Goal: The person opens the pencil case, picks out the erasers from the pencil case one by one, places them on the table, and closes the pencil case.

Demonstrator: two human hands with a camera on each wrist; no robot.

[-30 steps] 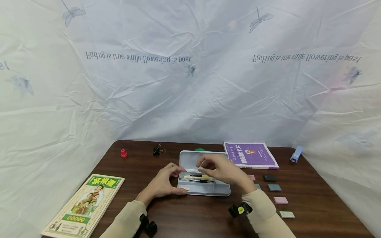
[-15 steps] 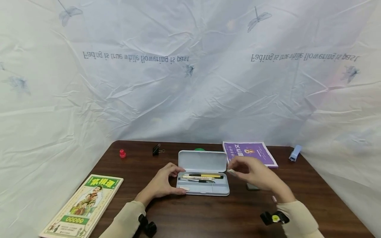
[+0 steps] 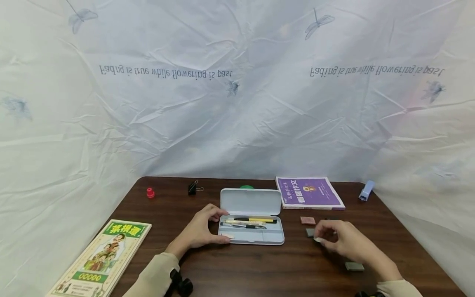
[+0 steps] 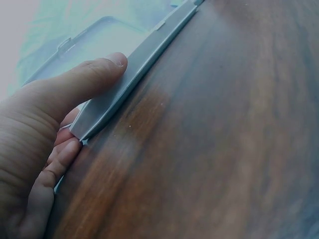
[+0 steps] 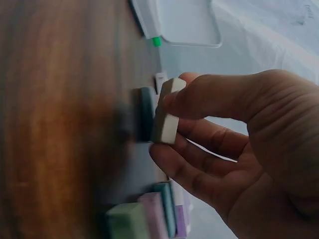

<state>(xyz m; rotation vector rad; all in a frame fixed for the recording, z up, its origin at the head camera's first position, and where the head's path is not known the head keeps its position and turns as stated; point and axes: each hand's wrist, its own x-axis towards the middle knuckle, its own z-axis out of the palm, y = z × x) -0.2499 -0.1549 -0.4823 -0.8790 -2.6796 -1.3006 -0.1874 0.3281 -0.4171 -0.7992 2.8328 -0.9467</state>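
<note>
A pale blue pencil case (image 3: pixel 272 236) lies with its lid raised on the table. Several pens (image 3: pixel 250 222) are in its back compartment, and a small white piece (image 3: pixel 227 236) sits in the front one. My left hand (image 3: pixel 198 231) grips the case's left end, the thumb (image 4: pixel 94 77) along its front wall and the fingers behind. Right of the case, my right hand (image 3: pixel 345 241) pinches a whitish eraser (image 5: pixel 167 130) between thumb and fingers, just above the table. Close to it lie a pink eraser (image 3: pixel 307 220) and a grey-blue eraser (image 3: pixel 309 233), the latter partly hidden.
A green eraser (image 3: pixel 354 266) lies right of my right hand. At the back are a purple book (image 3: pixel 311 194), a blue stapler (image 3: pixel 366 191), a black binder clip (image 3: pixel 193 188) and a red cap-like piece (image 3: pixel 150 192). A green book (image 3: pixel 100 260) lies left.
My right hand has carried the whitish eraser from above the pencil case rightward and down to the loose erasers. My left hand has stayed on the case.
</note>
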